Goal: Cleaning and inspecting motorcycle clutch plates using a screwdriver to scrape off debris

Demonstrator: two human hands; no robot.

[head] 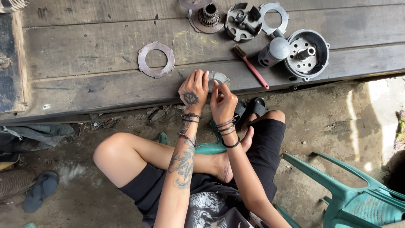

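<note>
Both hands work a small metal disc at the near edge of the wooden bench.
The left hand presses spread fingers on the disc; the right hand pinches its rim (likely stiff, thin, greasy; best gripped by the edges).

One camera, worn on the head, looks steeply down from close above. It faces forward over the lap toward the weathered grey wooden plank bench.
</note>
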